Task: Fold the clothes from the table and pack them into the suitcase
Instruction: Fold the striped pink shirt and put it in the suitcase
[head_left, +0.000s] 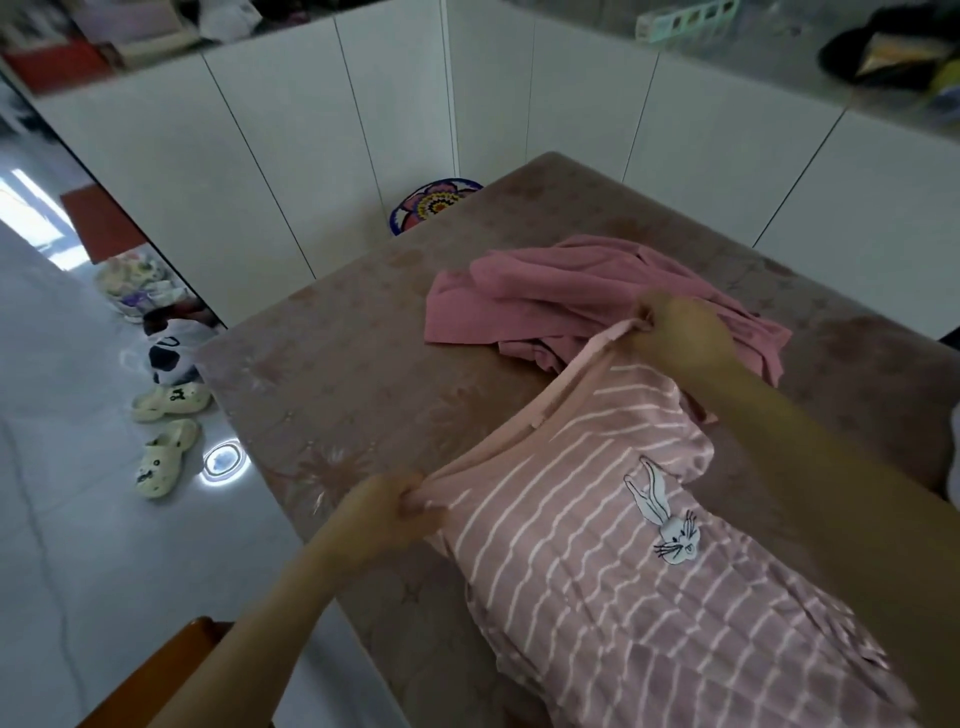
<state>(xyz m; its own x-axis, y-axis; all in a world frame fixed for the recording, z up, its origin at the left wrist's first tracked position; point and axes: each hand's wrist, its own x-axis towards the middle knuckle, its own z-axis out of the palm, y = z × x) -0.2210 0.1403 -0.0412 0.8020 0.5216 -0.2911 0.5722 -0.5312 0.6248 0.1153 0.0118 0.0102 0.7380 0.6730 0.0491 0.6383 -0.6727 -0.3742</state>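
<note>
Now, your left grip (400, 512) pinches the near shoulder of the striped shirt (597, 561), which lies front-up on the desk (337, 364). Your right grip (675, 332) pinches the far shoulder. Hold the neckline taut between them, lay it flat, and smooth the chest before you fold the sides in. Beyond, a plain pink garment (545, 296) lies heaped. No suitcase shows. No writing is readable; the chest has only a rabbit picture (662, 512).
</note>
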